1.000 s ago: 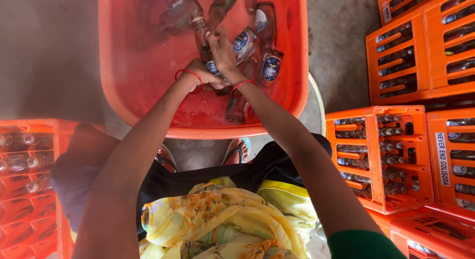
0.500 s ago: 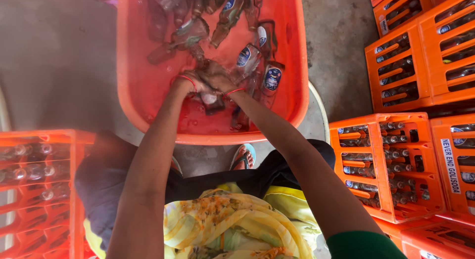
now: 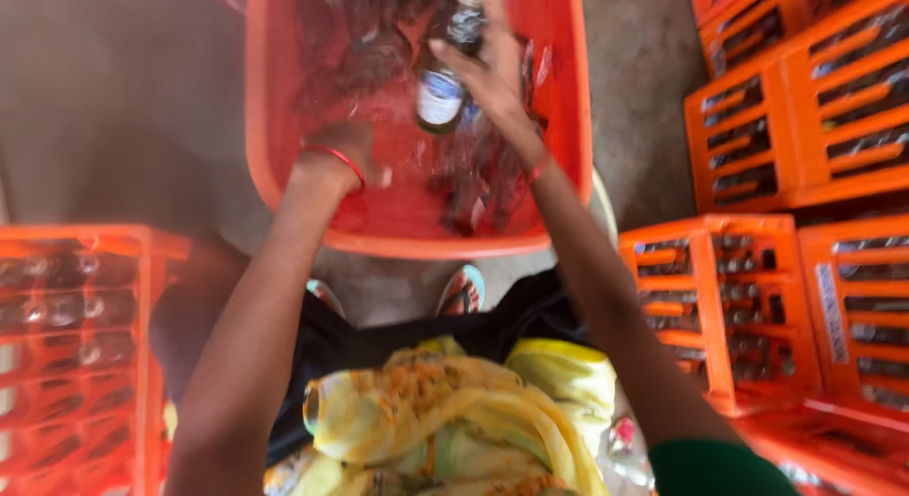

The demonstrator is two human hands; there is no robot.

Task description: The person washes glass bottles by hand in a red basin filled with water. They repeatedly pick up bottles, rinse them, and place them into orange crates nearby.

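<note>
While your right hand [image 3: 488, 75] is gripping the dark bottle [image 3: 445, 65] at the top centre of the frame, neck pointing up-frame over the red tub [image 3: 284, 188], your left hand [image 3: 341, 150] is sitting lower left of it, its grip too blurred to tell.

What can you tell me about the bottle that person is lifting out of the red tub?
The bottle is dark glass, it seems, with a pale label round its lower body. It is blurred, so finer detail is lost. It is tilted, its base toward the wearer and its neck pointing away. The right hand grips it at the upper part, above the red tub, which holds water and more bottles. The left hand is down in the tub, apart from it.
</note>
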